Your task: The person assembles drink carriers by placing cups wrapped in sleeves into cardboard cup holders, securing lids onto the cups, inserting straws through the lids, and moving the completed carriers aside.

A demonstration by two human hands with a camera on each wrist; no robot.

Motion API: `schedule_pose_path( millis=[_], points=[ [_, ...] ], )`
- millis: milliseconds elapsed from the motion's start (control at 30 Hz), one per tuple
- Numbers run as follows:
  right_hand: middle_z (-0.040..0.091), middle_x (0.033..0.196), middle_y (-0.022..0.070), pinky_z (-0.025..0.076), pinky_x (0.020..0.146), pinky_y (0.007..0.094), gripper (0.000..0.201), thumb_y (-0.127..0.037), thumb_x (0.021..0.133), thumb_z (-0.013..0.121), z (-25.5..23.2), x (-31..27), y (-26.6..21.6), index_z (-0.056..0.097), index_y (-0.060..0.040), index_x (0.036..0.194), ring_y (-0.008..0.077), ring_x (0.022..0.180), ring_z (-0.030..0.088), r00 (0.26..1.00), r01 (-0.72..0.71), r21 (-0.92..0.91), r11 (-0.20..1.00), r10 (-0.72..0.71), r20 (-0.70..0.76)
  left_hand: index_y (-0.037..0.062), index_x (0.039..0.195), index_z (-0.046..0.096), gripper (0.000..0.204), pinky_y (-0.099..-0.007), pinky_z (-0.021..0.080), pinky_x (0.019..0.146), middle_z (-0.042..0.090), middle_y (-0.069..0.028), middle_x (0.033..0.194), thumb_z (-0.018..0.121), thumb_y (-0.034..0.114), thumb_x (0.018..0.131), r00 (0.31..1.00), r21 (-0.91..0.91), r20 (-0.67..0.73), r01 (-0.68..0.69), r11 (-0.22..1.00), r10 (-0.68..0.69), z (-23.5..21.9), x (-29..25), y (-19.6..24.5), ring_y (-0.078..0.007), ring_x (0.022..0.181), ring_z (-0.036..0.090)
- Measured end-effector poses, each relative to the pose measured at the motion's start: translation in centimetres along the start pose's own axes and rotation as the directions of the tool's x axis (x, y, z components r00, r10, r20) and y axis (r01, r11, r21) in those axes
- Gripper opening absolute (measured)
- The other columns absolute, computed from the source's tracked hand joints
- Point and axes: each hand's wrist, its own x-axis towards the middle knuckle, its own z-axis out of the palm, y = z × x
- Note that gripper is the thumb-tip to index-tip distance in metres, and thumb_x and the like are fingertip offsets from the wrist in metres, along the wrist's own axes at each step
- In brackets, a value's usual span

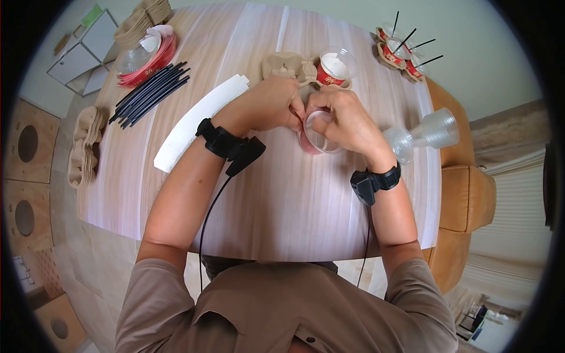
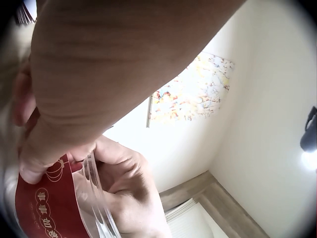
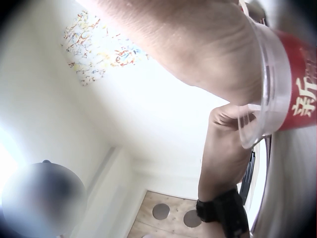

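Pale wood grain runs across the oval table (image 1: 282, 200), the largest thing in view, and both hands work just above its middle. Beyond the right hand a tan leather chair (image 1: 465, 206) stands against the table's edge. Out past the left wrist lies a long white stack of curved sleeves (image 1: 197, 120), and farther out on that side a bundle of black straws (image 1: 150, 94), a red stack of cups (image 1: 154, 56) and piles of pulp cup carriers (image 1: 85, 147). Just beyond the fingertips sits a cardboard carrier (image 1: 288, 67) with one lidded red cup (image 1: 335, 67) in it; farther off to the right, a second carrier holds finished cups with straws (image 1: 406, 50). Right beside the right wrist lies a tipped stack of clear plastic cups (image 1: 426, 134).

The left hand (image 1: 268, 106) and the right hand (image 1: 347, 120) are pressed close together, fingers curled around a clear cup with a red printed sleeve (image 1: 318, 138), which sits between them over the table. In the left wrist view the fingers (image 2: 29, 148) pinch the cup's clear rim (image 2: 96, 193) at the sleeve's upper edge; in the right wrist view the cup (image 3: 292, 84) rests against the right palm.
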Motion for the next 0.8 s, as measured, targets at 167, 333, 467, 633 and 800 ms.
schedule_pose_path(
  millis=[167, 333, 467, 633, 800],
  points=[
    [0.074, 0.090, 0.0206, 0.059, 0.082, 0.0481, 0.016, -0.002, 0.081, 0.075, -0.3, 0.2, -0.3, 0.076, 0.0022, 0.096, 0.0409, 0.088, 0.074, 0.998, -0.038, 0.049, 0.998, 0.040, -0.041, 0.0020, 0.109, 0.082, 0.025, -0.0369, 0.056, 0.076, 0.072, -0.0093, 0.095, 0.086, 0.012, 0.087, 0.966, -0.170, -0.217, 0.103, 0.980, -0.140, 0.9, -0.1, 0.0, -0.0225, 0.082, 0.071],
    [0.075, 0.089, 0.0201, 0.060, 0.081, 0.0457, 0.018, -0.001, 0.082, 0.078, 0.0, 0.3, -0.6, 0.076, 0.0026, 0.099, 0.0392, 0.087, 0.076, 0.988, -0.143, 0.121, 0.982, 0.148, -0.034, -0.0004, 0.102, 0.081, 0.020, -0.0295, 0.059, 0.072, 0.076, -0.0057, 0.088, 0.080, 0.019, 0.099, 0.948, -0.461, -0.039, 0.263, 0.848, -0.316, -0.2, 0.2, 0.3, -0.0130, 0.076, 0.071],
    [0.075, 0.090, 0.0208, 0.059, 0.080, 0.0470, 0.018, -0.002, 0.081, 0.079, 0.4, 0.0, 0.4, 0.075, 0.0031, 0.098, 0.0399, 0.087, 0.076, 0.993, -0.077, 0.087, 0.993, 0.084, -0.079, -0.0005, 0.099, 0.082, 0.025, -0.0286, 0.060, 0.077, 0.077, -0.0040, 0.084, 0.074, 0.023, 0.104, 0.965, -0.427, 0.004, 0.239, 0.872, -0.263, -0.5, 0.0, 1.1, -0.0121, 0.078, 0.072],
    [0.077, 0.092, 0.0245, 0.059, 0.080, 0.0511, 0.016, -0.003, 0.083, 0.077, -0.2, -0.1, 0.5, 0.076, 0.0022, 0.098, 0.0430, 0.089, 0.076, 0.994, -0.080, 0.038, 0.996, 0.082, -0.072, 0.0020, 0.104, 0.083, 0.033, -0.0298, 0.060, 0.083, 0.076, -0.0039, 0.090, 0.072, 0.033, 0.109, 0.976, -0.506, 0.064, 0.211, 0.836, -0.208, -1.2, -0.5, 0.9, -0.0127, 0.084, 0.072],
    [0.076, 0.090, 0.0261, 0.058, 0.080, 0.0523, 0.013, -0.003, 0.085, 0.074, -0.8, -0.1, 0.0, 0.076, 0.0025, 0.097, 0.0455, 0.089, 0.075, 0.992, -0.118, 0.037, 0.992, 0.120, -0.040, 0.0055, 0.109, 0.079, 0.046, -0.0315, 0.061, 0.085, 0.076, -0.0033, 0.101, 0.062, 0.047, 0.117, 0.943, -0.635, 0.136, 0.318, 0.704, -0.304, -1.3, -1.3, 2.5, -0.0137, 0.093, 0.072]
  ],
)
